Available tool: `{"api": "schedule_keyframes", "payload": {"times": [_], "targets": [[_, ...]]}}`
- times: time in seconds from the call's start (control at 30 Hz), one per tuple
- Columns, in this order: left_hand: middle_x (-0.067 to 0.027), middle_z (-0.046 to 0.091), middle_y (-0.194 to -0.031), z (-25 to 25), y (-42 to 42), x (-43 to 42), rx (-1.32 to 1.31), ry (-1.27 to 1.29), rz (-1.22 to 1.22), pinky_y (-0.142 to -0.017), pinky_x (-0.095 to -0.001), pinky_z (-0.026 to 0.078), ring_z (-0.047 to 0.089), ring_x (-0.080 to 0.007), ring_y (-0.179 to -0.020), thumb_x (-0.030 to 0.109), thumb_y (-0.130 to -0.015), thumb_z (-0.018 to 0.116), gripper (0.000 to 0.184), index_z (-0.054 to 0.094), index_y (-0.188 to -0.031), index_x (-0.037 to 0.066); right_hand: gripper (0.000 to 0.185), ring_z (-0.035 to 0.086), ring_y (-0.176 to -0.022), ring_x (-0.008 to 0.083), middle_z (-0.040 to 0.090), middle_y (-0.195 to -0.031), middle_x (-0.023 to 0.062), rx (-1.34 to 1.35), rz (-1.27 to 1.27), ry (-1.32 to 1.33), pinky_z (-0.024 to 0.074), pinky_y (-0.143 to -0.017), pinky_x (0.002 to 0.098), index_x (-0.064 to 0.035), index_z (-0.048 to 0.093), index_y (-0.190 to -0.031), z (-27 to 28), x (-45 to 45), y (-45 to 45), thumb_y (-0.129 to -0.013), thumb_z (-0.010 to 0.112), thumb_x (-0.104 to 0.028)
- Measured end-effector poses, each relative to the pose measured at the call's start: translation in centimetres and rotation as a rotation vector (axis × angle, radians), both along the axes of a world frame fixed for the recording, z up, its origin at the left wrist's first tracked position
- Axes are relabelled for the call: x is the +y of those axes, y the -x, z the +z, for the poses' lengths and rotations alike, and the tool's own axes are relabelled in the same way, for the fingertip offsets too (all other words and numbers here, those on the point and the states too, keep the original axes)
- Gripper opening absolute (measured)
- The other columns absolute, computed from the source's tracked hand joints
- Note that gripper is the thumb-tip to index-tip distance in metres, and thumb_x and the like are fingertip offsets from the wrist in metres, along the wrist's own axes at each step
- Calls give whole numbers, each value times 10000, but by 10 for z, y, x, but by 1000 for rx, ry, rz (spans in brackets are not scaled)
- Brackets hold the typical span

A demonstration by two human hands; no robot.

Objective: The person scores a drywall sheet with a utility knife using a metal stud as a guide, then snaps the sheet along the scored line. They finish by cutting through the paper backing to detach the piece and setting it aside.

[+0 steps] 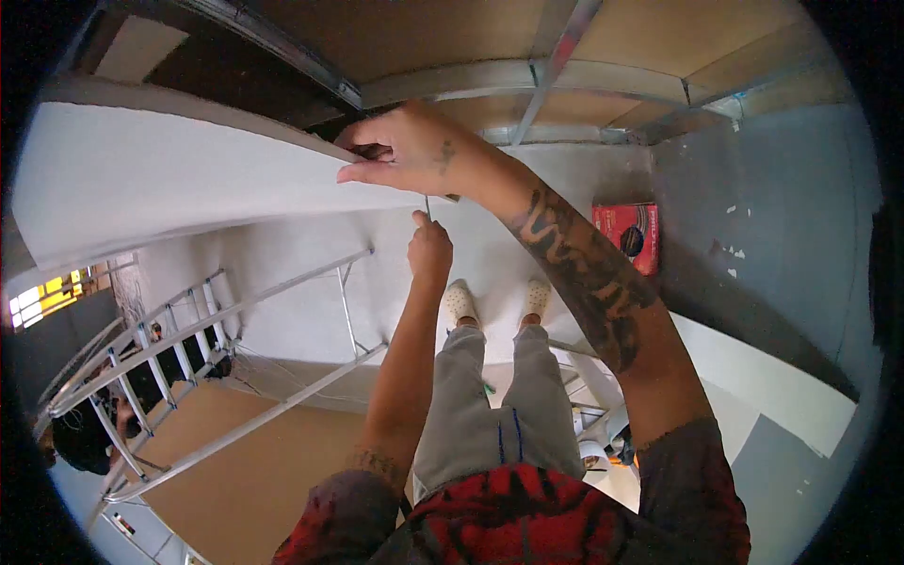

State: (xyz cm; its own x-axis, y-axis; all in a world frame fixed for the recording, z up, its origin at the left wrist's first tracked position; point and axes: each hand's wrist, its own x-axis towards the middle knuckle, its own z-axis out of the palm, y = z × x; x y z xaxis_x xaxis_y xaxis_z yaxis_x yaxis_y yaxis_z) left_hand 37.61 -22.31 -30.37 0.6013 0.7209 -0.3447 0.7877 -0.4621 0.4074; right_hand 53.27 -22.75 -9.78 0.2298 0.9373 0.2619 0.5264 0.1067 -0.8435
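Observation:
A large white board (188, 174) hangs just under the metal ceiling frame, its cut edge running from the left towards the middle. My right hand (400, 151), on the tattooed arm that crosses from the right, pinches that edge between thumb and fingers. Below it my left hand (430, 250) is closed in a fist around a thin, metal-looking tool (427, 205). The tool points up to the board's underside near my right wrist. Its handle is hidden in the fist, so I cannot tell its kind.
Metal ceiling channels (556, 71) cross overhead, under brown panels. An aluminium ladder (273, 292) stands on the left, with a person in dark clothing (85, 433) behind it. A red box (628, 235) lies by the grey wall (772, 217). A long white panel (772, 377) lies at right.

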Motion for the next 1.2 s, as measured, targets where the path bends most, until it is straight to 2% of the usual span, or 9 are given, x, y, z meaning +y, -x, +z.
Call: {"api": "schedule_keyframes", "payload": {"times": [0.2,0.37,0.57,0.73,0.87,0.97,1.07,1.17,1.2], "targets": [[-282,668,-859,15,1,-17,-9,-91,72,-712,-565,529,658,-489,-780,208,-993,444,321,321,-1190,-15,270,593,-596,289,660,-722,148,-206,59,13,490,-593,366,-62,701,-975,-65,-3,-12,-894,681,-319],[-287,664,-874,-60,-11,-13,69,-11,105,-734,-561,529,657,-492,-820,211,-997,437,335,329,-1209,-25,237,600,-579,326,658,-694,149,-175,74,-9,492,-580,385,-56,696,-924,-88,3,-13,-881,679,-289],[-283,662,-846,-59,-6,-20,-9,-96,122,-689,-561,531,653,-493,-769,189,-988,452,334,330,-1210,-28,286,634,-619,335,666,-708,156,-177,88,-90,507,-602,407,-51,691,-869,-101,10,-25,-836,709,-335],[-285,659,-831,-110,-19,-12,-32,-69,111,-666,-573,519,650,-490,-759,184,-986,455,297,338,-1172,-17,286,648,-645,335,670,-708,153,-213,107,-67,516,-629,420,-52,696,-862,-133,10,-32,-824,706,-336],[-284,654,-796,-85,-15,-18,-18,-75,134,-663,-580,510,646,-490,-753,185,-983,460,281,343,-1154,-4,305,646,-651,341,670,-712,152,-190,115,-11,515,-637,427,-37,688,-827,-195,14,-33,-828,696,-342],[-291,655,-809,-98,-11,-14,-55,-56,120,-674,-583,508,646,-492,-758,190,-984,460,284,341,-1159,1,311,645,-649,340,674,-724,159,-190,168,169,514,-636,424,-28,697,-842,-192,14,-39,-833,693,-339],[-304,658,-853,-159,-6,-10,-11,8,60,-677,-583,513,647,-494,-768,193,-986,458,284,336,-1160,6,319,640,-636,338,669,-713,168,-168,150,108,513,-626,418,-23,700,-838,-188,8,-38,-834,693,-342],[-294,662,-837,-171,-11,-6,31,22,67,-668,-581,515,645,-500,-757,205,-995,447,263,337,-1139,14,326,638,-626,335,664,-701,166,-92,156,20,510,-614,412,-23,697,-824,-204,13,-37,-827,691,-349],[-294,662,-837,-152,-11,-4,37,28,62,-668,-581,515,645,-500,-757,205,-995,447,263,337,-1139,14,326,638,-626,335,664,-701,166,-85,151,26,510,-614,412,-23,697,-824,-205,13,-35,-827,691,-349]]}}
